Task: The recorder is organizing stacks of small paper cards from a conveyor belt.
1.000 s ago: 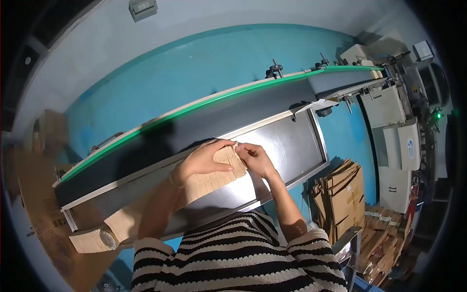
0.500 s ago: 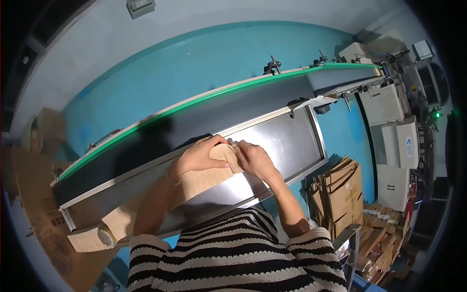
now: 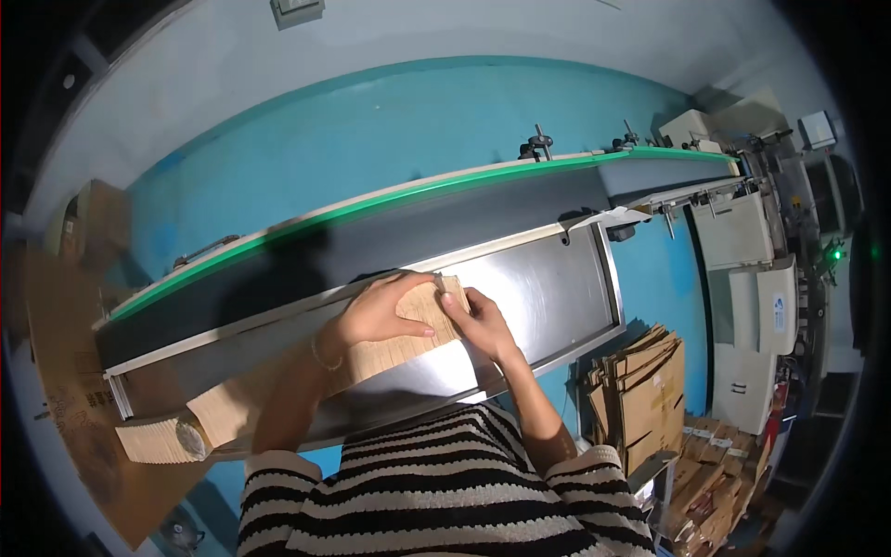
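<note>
A long row of thin tan card pieces [image 3: 371, 363], packed face to face, lies on a shallow metal tray [image 3: 548, 278] in front of me. My left hand [image 3: 376, 317] spans the row close to its right end, thumb on the near side and fingers over the far side. At that end my right hand [image 3: 483, 327] grips the last few pieces, its thumb against them and its other fingers partly hidden behind. These end pieces stand nearly upright. What is printed on the pieces, if anything, is too small to make out.
A second tan bundle [image 3: 153, 443] sits at the tray's left end. Beyond the tray runs a dark conveyor belt [image 3: 408, 223] with a green guide rail [image 3: 371, 206]. Flattened cardboard boxes [image 3: 650, 399] lean at the right, near white machine cabinets [image 3: 742, 371]. A large carton [image 3: 83, 408] stands left.
The right hand has shifted its grip, with its thumb now lying on the end pieces. Those pieces were fanned and curved before and now stand straighter together. The left hand stays on the row.
</note>
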The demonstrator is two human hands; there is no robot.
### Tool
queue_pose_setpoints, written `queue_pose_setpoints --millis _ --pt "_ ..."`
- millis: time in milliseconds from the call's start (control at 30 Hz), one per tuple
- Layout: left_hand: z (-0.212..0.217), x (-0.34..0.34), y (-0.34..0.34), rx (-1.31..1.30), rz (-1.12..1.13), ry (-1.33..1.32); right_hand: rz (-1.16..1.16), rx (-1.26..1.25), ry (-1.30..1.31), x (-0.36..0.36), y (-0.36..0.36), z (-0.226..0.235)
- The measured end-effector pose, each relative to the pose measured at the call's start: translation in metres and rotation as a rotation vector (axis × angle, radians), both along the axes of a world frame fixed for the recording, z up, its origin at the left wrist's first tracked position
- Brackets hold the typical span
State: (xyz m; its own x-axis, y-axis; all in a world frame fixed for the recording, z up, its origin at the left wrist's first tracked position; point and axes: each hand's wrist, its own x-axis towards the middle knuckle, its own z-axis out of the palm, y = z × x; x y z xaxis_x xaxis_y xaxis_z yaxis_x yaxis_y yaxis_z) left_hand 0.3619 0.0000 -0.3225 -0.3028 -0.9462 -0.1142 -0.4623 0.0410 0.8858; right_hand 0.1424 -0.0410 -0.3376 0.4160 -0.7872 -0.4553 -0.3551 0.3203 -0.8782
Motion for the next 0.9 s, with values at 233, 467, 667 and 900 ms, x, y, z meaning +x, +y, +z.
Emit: queue_pose_setpoints --millis 233,467,667,900 --pt "-0.002 0.004 0.005 0.049 0.012 0.037 0.147 0.032 0.129 -0.015 -0.011 -0.016" --pt "-0.011 0.005 0.005 0.032 0.004 -0.017 -0.268 0.199 -0.212 0.012 -0.054 -0.019" --pt "-0.006 0.009 0.016 -0.041 0.014 -0.015 0.003 -0.063 -0.063 0.019 0.02 -0.021" --pt "-0.004 0.019 0.021 0.07 0.005 -0.032 0.201 0.17 0.014 0.003 -0.008 0.006"
